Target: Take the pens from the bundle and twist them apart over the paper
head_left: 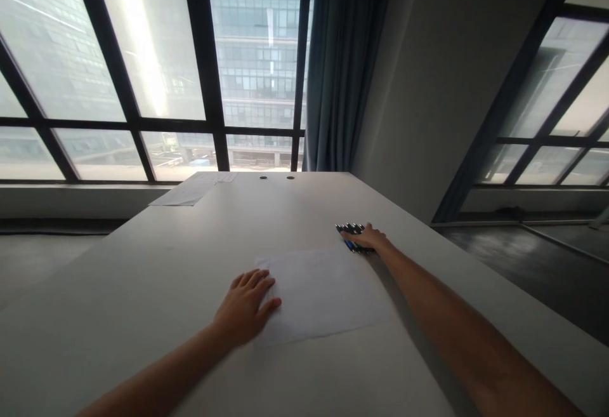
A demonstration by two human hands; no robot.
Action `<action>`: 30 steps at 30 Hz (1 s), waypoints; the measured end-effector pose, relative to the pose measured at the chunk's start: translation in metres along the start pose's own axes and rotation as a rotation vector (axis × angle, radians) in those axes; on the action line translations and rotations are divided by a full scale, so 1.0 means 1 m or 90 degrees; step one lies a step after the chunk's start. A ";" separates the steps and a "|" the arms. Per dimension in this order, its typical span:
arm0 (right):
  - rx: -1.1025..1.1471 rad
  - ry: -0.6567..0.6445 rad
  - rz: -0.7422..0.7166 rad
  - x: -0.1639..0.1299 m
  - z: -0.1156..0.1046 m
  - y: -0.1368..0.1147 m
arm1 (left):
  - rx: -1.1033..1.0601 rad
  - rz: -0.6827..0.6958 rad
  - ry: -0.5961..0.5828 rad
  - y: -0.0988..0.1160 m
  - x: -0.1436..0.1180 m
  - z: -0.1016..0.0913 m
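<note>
A sheet of white paper (323, 296) lies on the white table in front of me. My left hand (247, 299) rests flat on its left edge, thumb and fingers spread and holding nothing. Past the paper's upper right corner, several dark pens (351, 229) lie side by side in a row, with a bit of blue showing among them. My right hand (368, 237) reaches over these pens and touches them, thumb stretched to the left and apart from the fingers. Part of the row is hidden under that hand, and its fingertips are hard to make out.
More paper sheets (185, 191) lie at the table's far left edge. Two dark round spots (276, 178) sit near the far end of the white table (266, 214). Beyond are large framed windows, a blue curtain (342, 68) and a grey wall (428, 87).
</note>
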State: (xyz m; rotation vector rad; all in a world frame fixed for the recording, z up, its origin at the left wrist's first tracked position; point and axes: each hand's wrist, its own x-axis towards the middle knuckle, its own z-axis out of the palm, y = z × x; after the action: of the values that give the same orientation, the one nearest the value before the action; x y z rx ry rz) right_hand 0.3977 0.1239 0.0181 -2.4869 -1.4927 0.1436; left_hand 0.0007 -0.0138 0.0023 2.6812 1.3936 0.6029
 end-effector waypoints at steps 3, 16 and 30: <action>-0.022 -0.005 0.026 0.004 0.008 -0.022 | 0.011 -0.002 0.000 0.002 -0.004 0.003; -0.134 0.014 -0.121 0.015 0.005 0.000 | 0.023 0.037 -0.007 -0.002 -0.010 0.006; -0.145 -0.065 -0.411 0.003 -0.015 -0.076 | 0.012 0.029 -0.027 0.001 -0.010 0.001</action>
State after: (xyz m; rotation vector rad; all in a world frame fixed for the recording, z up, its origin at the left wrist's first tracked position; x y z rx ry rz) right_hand 0.3378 0.1585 0.0523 -2.0303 -2.3803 -0.0178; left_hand -0.0039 -0.0224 -0.0013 2.7296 1.3384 0.5354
